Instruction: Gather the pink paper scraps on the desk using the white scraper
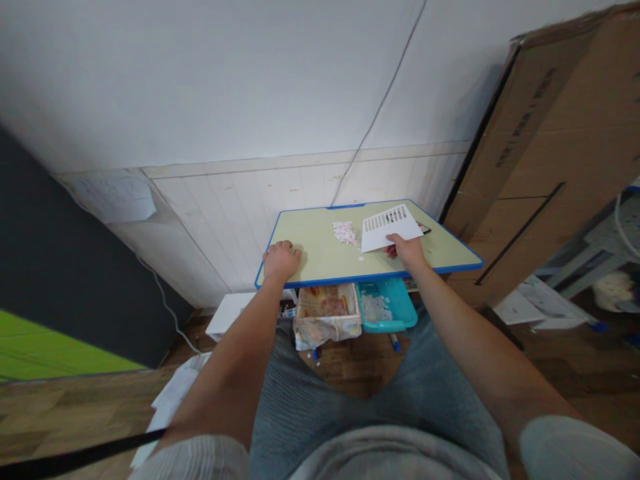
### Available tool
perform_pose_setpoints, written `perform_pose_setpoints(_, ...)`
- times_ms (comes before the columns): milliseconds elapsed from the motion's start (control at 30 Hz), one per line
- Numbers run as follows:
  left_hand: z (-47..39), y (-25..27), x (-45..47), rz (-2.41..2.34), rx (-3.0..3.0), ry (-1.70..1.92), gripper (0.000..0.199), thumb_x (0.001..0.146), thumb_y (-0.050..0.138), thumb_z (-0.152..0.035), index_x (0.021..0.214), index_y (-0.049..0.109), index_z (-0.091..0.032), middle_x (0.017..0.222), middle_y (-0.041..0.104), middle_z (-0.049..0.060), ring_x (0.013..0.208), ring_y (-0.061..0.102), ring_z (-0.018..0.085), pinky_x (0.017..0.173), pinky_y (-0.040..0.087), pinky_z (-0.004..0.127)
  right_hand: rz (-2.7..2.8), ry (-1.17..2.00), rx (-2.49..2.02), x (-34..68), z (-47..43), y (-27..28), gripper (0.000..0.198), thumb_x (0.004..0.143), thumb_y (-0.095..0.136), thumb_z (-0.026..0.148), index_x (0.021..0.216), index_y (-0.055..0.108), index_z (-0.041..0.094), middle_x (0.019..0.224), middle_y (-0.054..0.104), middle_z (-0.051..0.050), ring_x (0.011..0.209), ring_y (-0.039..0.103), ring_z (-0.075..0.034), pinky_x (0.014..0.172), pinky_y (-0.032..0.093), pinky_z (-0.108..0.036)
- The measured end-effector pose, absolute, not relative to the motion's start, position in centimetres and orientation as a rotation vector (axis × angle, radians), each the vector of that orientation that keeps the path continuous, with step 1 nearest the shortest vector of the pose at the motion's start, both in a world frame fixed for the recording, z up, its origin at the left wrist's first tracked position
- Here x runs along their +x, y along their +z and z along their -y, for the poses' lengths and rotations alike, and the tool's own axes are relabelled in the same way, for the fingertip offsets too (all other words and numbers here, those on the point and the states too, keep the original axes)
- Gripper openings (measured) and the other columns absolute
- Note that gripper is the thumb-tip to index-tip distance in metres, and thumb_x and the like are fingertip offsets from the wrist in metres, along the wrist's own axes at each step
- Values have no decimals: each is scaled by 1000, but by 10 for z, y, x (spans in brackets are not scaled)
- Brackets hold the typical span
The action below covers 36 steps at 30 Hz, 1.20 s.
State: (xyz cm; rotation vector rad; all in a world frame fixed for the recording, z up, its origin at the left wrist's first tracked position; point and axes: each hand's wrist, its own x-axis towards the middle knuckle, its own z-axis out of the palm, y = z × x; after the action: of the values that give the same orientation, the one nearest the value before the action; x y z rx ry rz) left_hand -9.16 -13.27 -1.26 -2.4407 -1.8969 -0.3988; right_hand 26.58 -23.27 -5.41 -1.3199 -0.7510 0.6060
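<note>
My right hand (407, 252) grips the lower right edge of a white card (377, 241) with a row of slots along its far side. The card is tilted above the right half of a pale yellow-green table (320, 261) with a blue rim. Something reddish (390, 252) shows beneath the card by my fingers; its kind is unclear. To the left of the card lies a small pile of pink and white pieces (345, 232). My left hand (283, 260) rests on the table's left end, fingers apart and holding nothing.
Under the front edge sit a cloth-lined basket (327, 328) and a turquoise basket (389, 327) holding whitish scraps. A dark-edged flat object (425, 228) lies partly behind the card. Tall cardboard (545, 147) stands at right. A cable (383, 103) hangs down the wall.
</note>
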Motion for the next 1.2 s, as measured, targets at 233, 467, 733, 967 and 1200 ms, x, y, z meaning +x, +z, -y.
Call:
perform_pose_setpoints(233,133,-13,-92,1893,-2440,-400,55,122,51,-39,159,81,-12,174,77,27,163,71,43,134,60,58,779,611,-1312,266,237,-53,26,77,85,31,99,74,24,55,69,1,46,59,-20,42,48,-28)
perform_pose_setpoints(467,135,-11,-92,1894,-2435,-393,54,122,51,-39,159,81,-13,173,78,25,163,71,41,134,59,53,907,708,-1298,260,244,-50,24,72,89,26,90,74,24,61,76,-3,47,63,-20,44,54,-30)
perform_pose_setpoints(733,135,-10,-91,1902,-2438,-399,53,121,52,-40,158,81,-16,171,78,25,162,71,41,132,59,52,932,729,-1272,260,250,-45,30,72,93,24,97,76,23,74,83,-4,54,69,-21,47,58,-30)
perform_pose_setpoints(967,133,-12,-92,1893,-2437,-392,54,122,50,-39,159,80,-14,172,78,26,162,71,40,132,59,52,885,689,-1276,262,247,-44,31,70,86,24,98,73,23,72,78,0,48,60,-17,42,47,-28)
perform_pose_setpoints(1200,133,-12,-92,1888,-2440,-393,54,122,51,-38,160,80,-14,172,79,25,163,71,41,133,59,52,883,711,-1271,261,249,-44,33,66,86,26,96,73,23,73,77,-2,50,58,-17,43,46,-29)
